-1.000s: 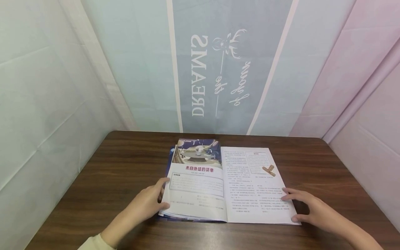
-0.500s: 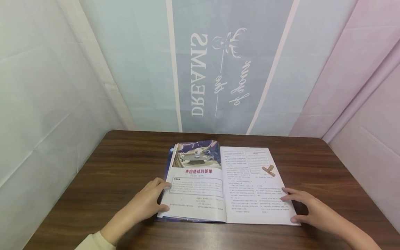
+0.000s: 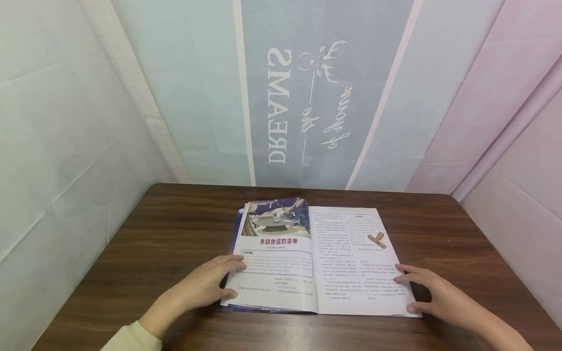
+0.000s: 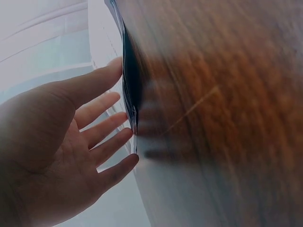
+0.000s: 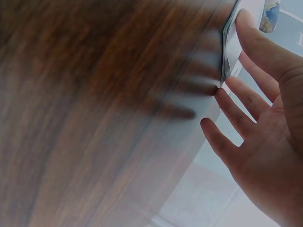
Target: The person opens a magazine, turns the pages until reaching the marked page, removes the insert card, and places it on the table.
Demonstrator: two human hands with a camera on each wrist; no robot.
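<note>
An open magazine (image 3: 338,280) lies flat on the table, with Chinese print on both pages. Its left page (image 3: 281,287) bears a dark blue illustration above a red title; a brown picture marks the right page. My left hand (image 3: 204,282) rests at the left page's outer edge, thumb and fingertips on the paper. In the left wrist view, the fingers (image 4: 110,146) are spread along the magazine's edge. At the right page's outer edge is my right hand (image 3: 439,292), its thumb and fingers touching the margin. The right wrist view shows its fingers (image 5: 236,113) extended, the outermost off the magazine.
The dark wood-grain table (image 3: 175,234) extends around the magazine. Behind it hangs a pale blue-grey curtain (image 3: 210,97) with mirrored lettering. White cloth (image 3: 52,146) bounds the left side, and pinkish-white cloth (image 3: 522,161) bounds the right.
The raised left page has settled flatter. My left hand's fingers have moved from the page's edge slightly onto its face. My right hand has barely moved.
</note>
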